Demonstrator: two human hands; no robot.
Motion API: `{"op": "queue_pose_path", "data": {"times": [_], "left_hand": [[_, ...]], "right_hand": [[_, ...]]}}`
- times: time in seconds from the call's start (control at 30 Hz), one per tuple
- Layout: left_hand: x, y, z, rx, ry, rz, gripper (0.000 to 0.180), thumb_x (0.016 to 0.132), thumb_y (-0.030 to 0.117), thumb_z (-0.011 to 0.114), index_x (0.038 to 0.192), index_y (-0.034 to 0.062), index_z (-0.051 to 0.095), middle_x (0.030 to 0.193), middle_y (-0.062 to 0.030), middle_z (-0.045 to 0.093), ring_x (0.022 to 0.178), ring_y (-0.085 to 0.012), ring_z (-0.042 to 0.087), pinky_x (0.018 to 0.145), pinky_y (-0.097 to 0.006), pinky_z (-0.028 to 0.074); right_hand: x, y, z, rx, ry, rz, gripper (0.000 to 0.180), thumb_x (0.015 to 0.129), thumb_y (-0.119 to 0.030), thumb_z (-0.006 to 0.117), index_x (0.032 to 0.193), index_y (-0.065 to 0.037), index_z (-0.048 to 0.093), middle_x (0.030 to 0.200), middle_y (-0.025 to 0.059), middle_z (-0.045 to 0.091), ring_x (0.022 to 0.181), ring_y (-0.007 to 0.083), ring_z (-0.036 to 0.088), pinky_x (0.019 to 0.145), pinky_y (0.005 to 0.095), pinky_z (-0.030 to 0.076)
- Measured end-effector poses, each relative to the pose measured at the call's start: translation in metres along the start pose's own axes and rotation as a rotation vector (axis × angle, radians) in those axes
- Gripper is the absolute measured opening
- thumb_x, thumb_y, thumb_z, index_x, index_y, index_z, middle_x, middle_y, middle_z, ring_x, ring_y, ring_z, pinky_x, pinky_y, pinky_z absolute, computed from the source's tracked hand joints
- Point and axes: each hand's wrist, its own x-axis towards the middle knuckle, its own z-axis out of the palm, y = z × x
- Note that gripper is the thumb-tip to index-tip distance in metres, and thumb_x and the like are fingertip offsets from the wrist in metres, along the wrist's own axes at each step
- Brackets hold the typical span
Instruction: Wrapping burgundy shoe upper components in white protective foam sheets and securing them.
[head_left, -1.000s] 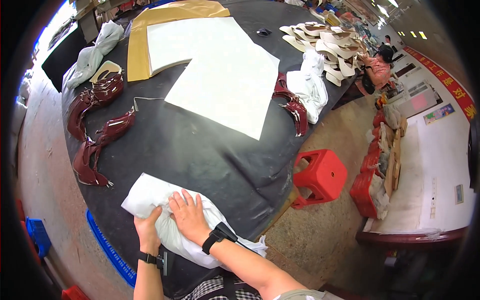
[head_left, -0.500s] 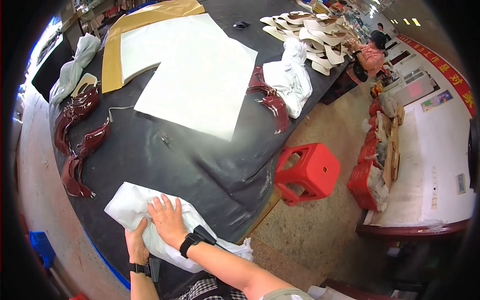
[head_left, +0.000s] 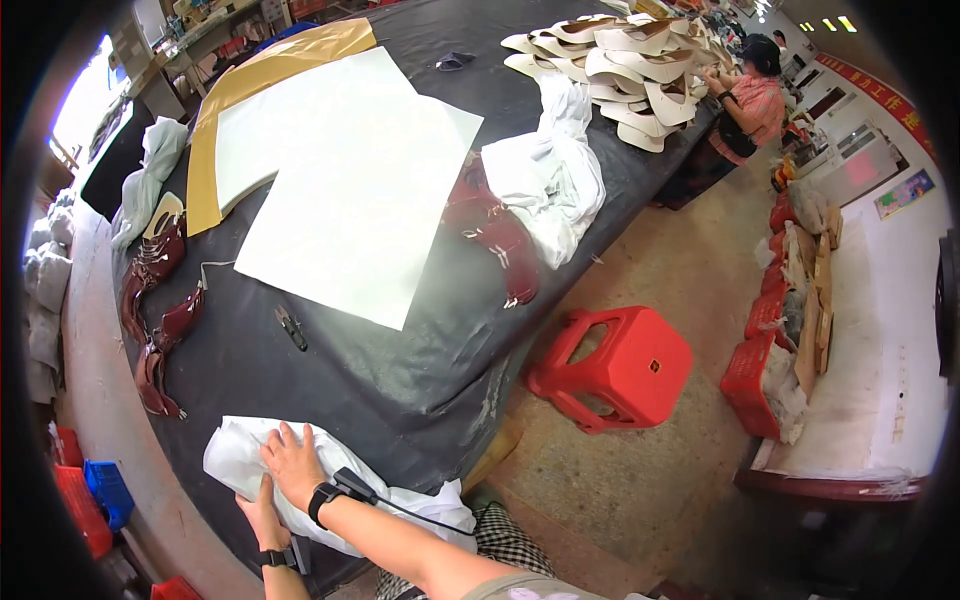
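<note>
A white plastic bag (head_left: 345,457), wrapped loosely round contents I cannot see, lies at the near edge of the black-covered table. My left hand (head_left: 262,515) grips its near left side, thumb up along the bag and the other fingers mostly hidden. On top, my right hand (head_left: 293,468) rests flat with its fingers spread, pressing the plastic. The bag's loose, crumpled end trails right beneath my right forearm. Beyond the bag lies a pair of small dark thread snips (head_left: 291,328).
White sheets (head_left: 350,190) on brown paper (head_left: 207,165) cover the table's middle. Dark red glossy shoe uppers (head_left: 160,335) lie left, others (head_left: 512,255) beside a white bag (head_left: 555,190). Cream uppers (head_left: 640,75) are piled far right, near a person (head_left: 750,100). A red stool (head_left: 625,365) stands right.
The view has shifted, so the table and its things sit lower and further left. Both hands stay on the bag, with my right hand still flat on top.
</note>
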Motion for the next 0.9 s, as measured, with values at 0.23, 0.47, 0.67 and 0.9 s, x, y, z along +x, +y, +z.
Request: {"op": "queue_pose_path", "data": {"times": [0.23, 0.47, 0.67, 0.9], "left_hand": [[-0.031, -0.007, 0.008, 0.165, 0.109, 0.125, 0.092, 0.094, 0.005, 0.076, 0.167, 0.0034, 0.019, 0.157, -0.0187, 0.048, 0.142, -0.0302, 0.050, 0.120, -0.045, 0.040], [-0.041, -0.003, 0.017, 1.083, -0.106, 0.763, 0.067, 0.102, 0.006, 0.060, 0.164, -0.0021, 0.035, 0.168, -0.0222, 0.040, 0.154, -0.0392, 0.042, 0.126, -0.044, 0.033], [-0.035, -0.001, 0.048, 0.908, -0.279, 0.521, 0.065, 0.107, 0.021, 0.059, 0.164, -0.0004, 0.036, 0.170, -0.0215, 0.039, 0.157, -0.0358, 0.038, 0.129, -0.043, 0.030], [-0.016, -0.019, 0.016, 1.240, -0.158, 0.625, 0.058, 0.102, -0.002, 0.047, 0.160, 0.0005, 0.044, 0.168, -0.0233, 0.040, 0.155, -0.0406, 0.038, 0.129, -0.045, 0.031]], "right_hand": [[-0.004, 0.011, -0.008, 0.012, -0.097, -0.086, 0.036, 0.101, -0.028, 0.061, 0.135, -0.018, 0.064, 0.150, 0.0080, 0.055, 0.150, 0.0318, 0.041, 0.120, 0.0682, 0.030], [-0.002, 0.013, -0.012, 0.046, -0.119, -0.093, 0.034, 0.102, -0.028, 0.060, 0.134, -0.018, 0.066, 0.148, 0.0062, 0.056, 0.150, 0.0303, 0.041, 0.122, 0.0673, 0.028], [-0.006, 0.025, -0.013, 0.041, -0.140, -0.075, 0.036, 0.103, -0.029, 0.059, 0.136, -0.017, 0.066, 0.151, 0.0058, 0.055, 0.153, 0.0288, 0.037, 0.124, 0.0650, 0.027], [-0.016, 0.158, -0.231, 0.789, 0.446, -0.132, 0.016, 0.101, -0.016, 0.069, 0.112, -0.004, 0.070, 0.112, 0.0185, 0.070, 0.098, 0.0370, 0.069, 0.090, 0.0425, 0.058]]}}
